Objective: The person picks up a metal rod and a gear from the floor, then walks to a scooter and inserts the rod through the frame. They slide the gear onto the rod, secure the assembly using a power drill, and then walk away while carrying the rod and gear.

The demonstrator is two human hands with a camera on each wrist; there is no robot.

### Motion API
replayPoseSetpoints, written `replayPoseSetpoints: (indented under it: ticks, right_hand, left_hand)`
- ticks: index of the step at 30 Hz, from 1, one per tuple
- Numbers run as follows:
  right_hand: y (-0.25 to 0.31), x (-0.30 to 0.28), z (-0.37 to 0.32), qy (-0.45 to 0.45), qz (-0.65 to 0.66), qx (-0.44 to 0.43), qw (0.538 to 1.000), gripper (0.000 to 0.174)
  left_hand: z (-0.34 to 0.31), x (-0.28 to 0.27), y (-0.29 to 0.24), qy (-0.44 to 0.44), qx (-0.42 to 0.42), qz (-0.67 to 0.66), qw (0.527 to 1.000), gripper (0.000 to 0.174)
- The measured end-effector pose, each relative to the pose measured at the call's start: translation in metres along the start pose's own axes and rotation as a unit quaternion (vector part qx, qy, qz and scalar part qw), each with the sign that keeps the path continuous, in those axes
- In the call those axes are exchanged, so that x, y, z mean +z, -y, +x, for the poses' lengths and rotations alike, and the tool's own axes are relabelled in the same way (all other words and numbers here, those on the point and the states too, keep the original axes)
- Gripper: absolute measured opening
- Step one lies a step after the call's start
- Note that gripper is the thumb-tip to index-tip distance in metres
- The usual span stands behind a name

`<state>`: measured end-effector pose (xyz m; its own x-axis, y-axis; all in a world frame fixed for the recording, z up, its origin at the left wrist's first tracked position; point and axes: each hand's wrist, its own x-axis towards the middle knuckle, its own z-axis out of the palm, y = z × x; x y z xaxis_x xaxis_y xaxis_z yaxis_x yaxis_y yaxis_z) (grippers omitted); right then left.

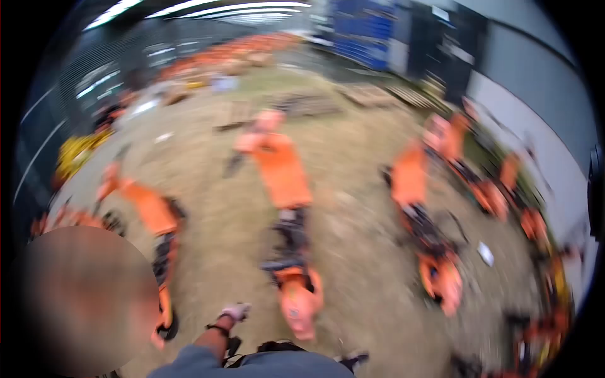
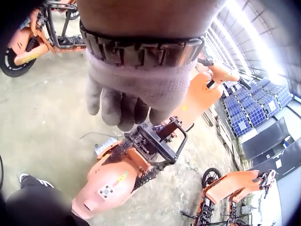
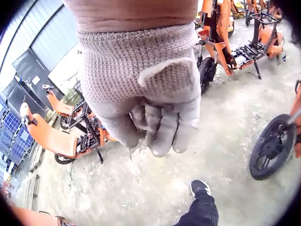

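Note:
My left hand [image 2: 136, 89], in a pale knitted glove with a dark band at the wrist, hangs with its fingers loosely bent and nothing in them. In the left wrist view it overlaps a partly stripped orange scooter [image 2: 110, 181] with a black frame. The blurred head view has this left hand [image 1: 234, 312] low, left of the middle orange scooter [image 1: 283, 173]. My right hand [image 3: 146, 94], gloved alike, dangles over the bare floor with loosely curled fingers and holds nothing. An orange scooter [image 3: 61, 134] stands beyond it on the left.
More orange scooters stand at the left [image 1: 148, 208] and right [image 1: 409, 176]. Wooden pallets [image 1: 372, 96] lie farther back, near blue crates [image 1: 362, 31]. A scooter wheel [image 3: 270, 148] is at the right. A white scrap [image 1: 485, 254] lies on the concrete floor [image 1: 365, 271].

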<state>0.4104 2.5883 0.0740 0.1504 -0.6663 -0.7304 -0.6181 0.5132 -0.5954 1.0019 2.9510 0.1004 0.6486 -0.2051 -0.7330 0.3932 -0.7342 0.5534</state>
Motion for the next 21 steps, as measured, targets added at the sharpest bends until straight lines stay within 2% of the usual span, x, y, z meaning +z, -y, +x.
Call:
replayPoseSetpoints:
  ticks: [1,3,4,7,11,14,16,19,20,21]
  right_hand:
    - [-0.008,-0.025,0.000,-0.013,0.022,0.002,1.000,0.044]
    - [-0.003,-0.060,-0.007,-0.032,0.015,-0.036,0.999,0.045]
    - [-0.001,-0.077,0.005,-0.025,-0.063,-0.060,0.996,0.046]
    - [0.023,-0.112,0.028,-0.007,-0.039,-0.004,0.999,0.045]
    - [0.021,-0.157,0.057,-0.019,-0.002,0.024,1.000,0.044]
    - [0.023,-0.190,0.082,-0.021,0.032,0.026,0.999,0.042]
    - [0.026,-0.220,0.089,-0.031,0.065,0.037,0.997,0.041]
    - [0.021,-0.264,0.104,-0.070,0.097,0.053,0.991,0.038]
    - [0.023,-0.281,0.109,-0.087,0.113,0.061,0.988,0.037]
    - [0.026,-0.297,0.109,-0.104,0.132,0.070,0.983,0.037]
  left_hand:
    - [-0.010,0.022,-0.011,-0.023,0.018,-0.063,0.998,0.021]
    - [-0.011,0.067,-0.018,-0.028,0.022,-0.069,0.997,0.021]
    - [-0.017,0.092,-0.028,-0.013,0.012,-0.069,0.997,0.023]
    - [-0.040,0.176,-0.088,0.031,-0.026,-0.024,0.999,0.028]
    - [-0.046,0.260,-0.161,0.117,0.018,0.016,0.993,0.032]
    - [-0.057,0.306,-0.210,0.090,0.048,0.025,0.994,0.028]
    - [-0.049,0.337,-0.227,0.065,0.048,0.038,0.996,0.025]
    - [0.011,0.371,-0.218,0.120,-0.039,0.000,0.992,0.022]
    - [0.030,0.390,-0.213,0.068,-0.037,0.029,0.997,0.021]
    - [0.042,0.407,-0.222,0.095,-0.053,0.016,0.994,0.023]
